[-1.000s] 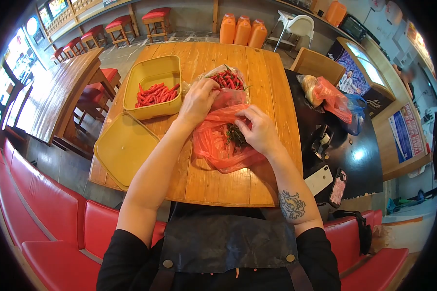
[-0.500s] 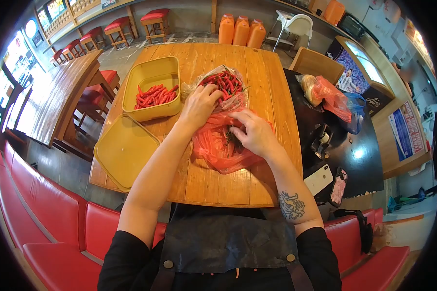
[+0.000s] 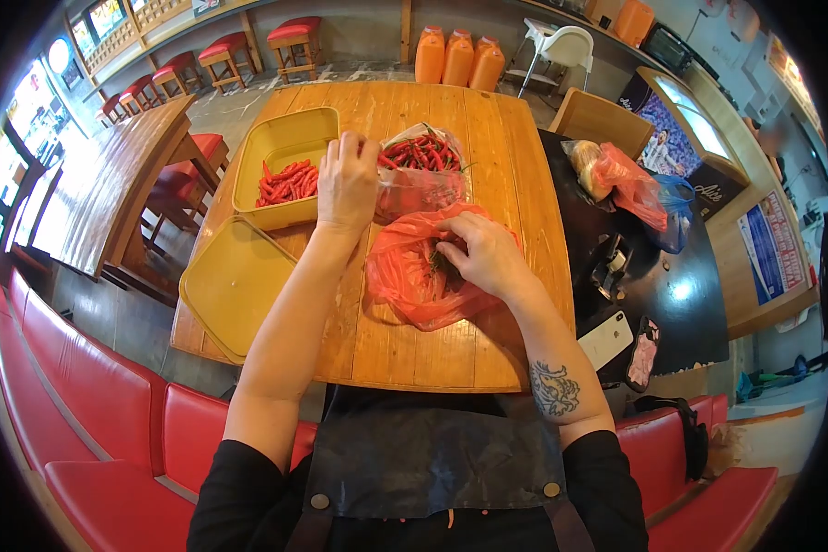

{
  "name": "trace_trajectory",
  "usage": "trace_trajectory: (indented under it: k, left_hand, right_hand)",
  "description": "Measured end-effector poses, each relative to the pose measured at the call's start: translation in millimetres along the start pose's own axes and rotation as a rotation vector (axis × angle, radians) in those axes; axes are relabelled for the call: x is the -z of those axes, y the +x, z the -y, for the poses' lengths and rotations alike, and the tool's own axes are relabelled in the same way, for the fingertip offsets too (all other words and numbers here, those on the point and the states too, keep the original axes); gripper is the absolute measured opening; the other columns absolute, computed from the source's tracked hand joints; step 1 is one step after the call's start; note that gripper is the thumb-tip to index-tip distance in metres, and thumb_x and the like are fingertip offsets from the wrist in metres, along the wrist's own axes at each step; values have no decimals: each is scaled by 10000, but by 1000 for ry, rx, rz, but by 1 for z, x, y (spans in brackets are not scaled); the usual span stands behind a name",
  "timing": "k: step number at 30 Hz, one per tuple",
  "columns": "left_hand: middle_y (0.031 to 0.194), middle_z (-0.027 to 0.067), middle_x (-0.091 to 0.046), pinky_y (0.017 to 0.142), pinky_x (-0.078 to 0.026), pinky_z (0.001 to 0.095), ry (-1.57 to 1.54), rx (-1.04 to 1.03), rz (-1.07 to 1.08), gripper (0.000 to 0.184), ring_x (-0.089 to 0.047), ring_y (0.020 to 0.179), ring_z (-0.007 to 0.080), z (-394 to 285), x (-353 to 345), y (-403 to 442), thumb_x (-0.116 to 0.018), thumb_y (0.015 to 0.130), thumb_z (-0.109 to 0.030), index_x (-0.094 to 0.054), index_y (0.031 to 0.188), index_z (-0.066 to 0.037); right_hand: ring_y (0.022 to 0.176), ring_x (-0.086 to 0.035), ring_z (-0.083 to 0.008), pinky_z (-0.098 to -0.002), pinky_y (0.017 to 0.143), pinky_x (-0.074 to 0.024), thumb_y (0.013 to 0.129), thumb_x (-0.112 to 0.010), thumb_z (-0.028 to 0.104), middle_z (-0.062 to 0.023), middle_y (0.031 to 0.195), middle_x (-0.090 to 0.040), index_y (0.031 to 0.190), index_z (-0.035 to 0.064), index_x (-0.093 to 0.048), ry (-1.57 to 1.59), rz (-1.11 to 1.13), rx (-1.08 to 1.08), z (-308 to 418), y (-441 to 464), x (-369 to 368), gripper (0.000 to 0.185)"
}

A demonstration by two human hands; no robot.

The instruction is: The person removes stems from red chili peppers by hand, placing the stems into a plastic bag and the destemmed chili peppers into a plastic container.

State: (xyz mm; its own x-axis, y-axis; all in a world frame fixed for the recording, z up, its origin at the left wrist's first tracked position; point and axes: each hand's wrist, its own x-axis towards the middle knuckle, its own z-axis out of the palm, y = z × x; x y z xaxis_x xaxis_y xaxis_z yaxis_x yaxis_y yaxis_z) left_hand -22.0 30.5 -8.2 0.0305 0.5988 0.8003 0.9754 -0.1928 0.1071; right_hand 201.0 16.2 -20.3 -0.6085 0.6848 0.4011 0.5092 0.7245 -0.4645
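Observation:
My left hand (image 3: 348, 184) is raised between a yellow plastic tub and a clear bag, fingertips pinched together; what they hold, if anything, is too small to make out. The tub (image 3: 248, 189) has red chilies (image 3: 288, 181) without visible stems in it. The clear plastic bag (image 3: 409, 195) lies with its mouth spread, full of red chilies with green stems (image 3: 428, 152). Closer to me, my right hand (image 3: 481, 250) has its fingers curled on the rim of a red plastic bag (image 3: 400, 290). Green stems (image 3: 440, 265) show inside this bag by my thumb.
The tub's yellow lid (image 3: 235, 285) lies at the wooden table's (image 3: 340, 354) left. On the black table (image 3: 681, 317) at right are a white phone (image 3: 604, 340), a pink-patterned case (image 3: 643, 354) and tied bags (image 3: 630, 189). Red benches (image 3: 110, 396) run along the near side.
My left hand has lifted off the chilies in the clear bag and moved left and up toward the tub. The clear bag's near edge lies flatter. My right hand has hardly moved.

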Motion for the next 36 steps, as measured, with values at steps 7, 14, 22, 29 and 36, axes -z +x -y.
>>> trace_trajectory:
  k: [7,14,22,29,36]
  left_hand:
    - [915,71,-533,759,-448,386,63,85,-126,155,-529,878,289,12,21,9,-598,736,-9,-596,871,-84]
    - [883,59,-658,687,-482,225,-1193,620,352,131,-605,788,89,0,18,-4,-650,842,-16,-613,967,-3]
    - [945,90,-671,730,-497,235,-1536,603,458,162,-623,810,107,-31,45,1,-672,827,-19,-604,974,-6]
    - [895,82,-674,788,-519,255,-1498,591,496,133,-634,847,119,-35,43,0,-704,803,-4,-617,903,6]
    - [904,72,-663,763,-511,255,-1476,596,578,182,-633,819,127,-32,34,-7,-730,782,-30,-626,930,-6]
  right_hand:
    - [871,-599,-313,-398,757,-475,791,-671,177,-106,899,-617,960,56,-635,21,-31,-4,4,0,3,210]
    - [1014,-559,-315,-377,877,-462,771,-712,123,-145,1055,-553,1141,61,-584,129,-358,16,14,7,10,396]
    - [1027,-556,-299,-367,868,-459,778,-702,90,-144,1061,-572,1136,37,-576,224,-293,46,14,7,11,383]
    - [764,-633,-229,-293,696,-493,805,-667,30,-120,814,-620,931,-5,-633,415,-359,-19,12,7,11,135]
    - [755,-628,-204,-296,671,-483,810,-656,11,-113,804,-625,885,-4,-636,420,-367,3,13,7,12,79]
